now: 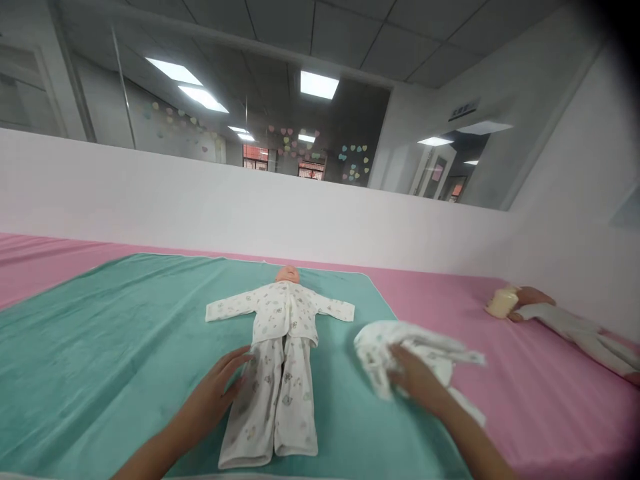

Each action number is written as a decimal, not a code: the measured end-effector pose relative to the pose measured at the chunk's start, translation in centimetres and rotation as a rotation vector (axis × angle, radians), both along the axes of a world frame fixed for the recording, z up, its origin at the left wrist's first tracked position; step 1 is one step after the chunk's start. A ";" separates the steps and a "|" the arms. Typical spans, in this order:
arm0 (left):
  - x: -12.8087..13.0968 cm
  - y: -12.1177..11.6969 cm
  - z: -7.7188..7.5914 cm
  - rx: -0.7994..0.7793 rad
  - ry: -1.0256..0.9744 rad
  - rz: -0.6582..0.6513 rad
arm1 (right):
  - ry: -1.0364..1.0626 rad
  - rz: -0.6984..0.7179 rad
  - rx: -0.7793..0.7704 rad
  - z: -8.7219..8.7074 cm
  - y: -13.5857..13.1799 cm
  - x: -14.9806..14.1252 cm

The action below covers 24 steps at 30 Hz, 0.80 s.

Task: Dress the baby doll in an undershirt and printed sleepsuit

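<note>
Left hand [213, 393], fingers pressed together, touches the white printed pajamas [283, 313] on a vinyl baby doll [287, 275] lying on a teal towel [100, 347]. Right of the doll, the right hand [417, 380], fingers lightly spread, presses a crumpled white cloth [380, 350].

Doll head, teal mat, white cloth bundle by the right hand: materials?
The peach baby doll's head looks like smooth moulded vinyl, with a slight sheen. The teal mat looks like short-pile fleece or velour: matte, with brushed marks. The white printed cloth bundle is probably cotton knit, judging by its soft, loose folds; the fibre can't be confirmed.
</note>
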State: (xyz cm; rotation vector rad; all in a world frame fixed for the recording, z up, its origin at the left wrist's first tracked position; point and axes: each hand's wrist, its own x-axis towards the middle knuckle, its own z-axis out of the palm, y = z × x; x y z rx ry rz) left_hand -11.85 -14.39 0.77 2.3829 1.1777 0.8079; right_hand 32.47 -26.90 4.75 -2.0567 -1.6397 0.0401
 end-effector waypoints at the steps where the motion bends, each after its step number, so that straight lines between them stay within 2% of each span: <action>1: -0.2 0.5 -0.7 -0.008 0.000 0.013 | -0.054 0.037 -0.081 -2.0 0.0 -0.6; 2: -0.5 1.0 -1.4 -0.013 0.000 0.030 | -0.087 0.078 -0.155 -3.8 -0.2 -0.9; 5: -1.8 2.3 -2.6 -0.059 -0.043 0.113 | -0.121 0.017 -0.104 -7.3 -1.3 -1.1; 7: -2.5 2.8 -2.5 -0.151 -0.103 0.212 | -0.121 -0.075 -0.033 -8.2 -1.9 -0.7; 10: -2.7 3.1 -1.5 -0.303 -0.186 0.349 | -0.077 -0.335 0.018 -8.5 -2.1 0.2; 12: -2.5 3.0 -0.9 -0.344 -0.223 0.378 | -0.010 -0.448 0.005 -8.2 -1.9 0.6; 15: -2.2 2.8 -0.6 -0.347 -0.248 0.383 | 0.184 -0.472 0.042 -6.5 -1.6 0.5; 18: -2.1 2.9 -0.9 -0.344 -0.248 0.381 | 0.366 -0.519 0.243 -3.3 -1.7 -0.9; 21: -2.0 3.0 -1.3 -0.330 -0.219 0.383 | 0.389 -0.549 0.442 -0.9 -1.3 -3.3; 23: -1.9 3.1 -1.4 -0.306 -0.188 0.386 | 0.393 -0.510 0.475 -1.0 0.0 -4.7; 24: -1.9 3.1 -1.4 -0.295 -0.173 0.386 | 0.398 -0.454 0.428 -1.6 0.8 -5.2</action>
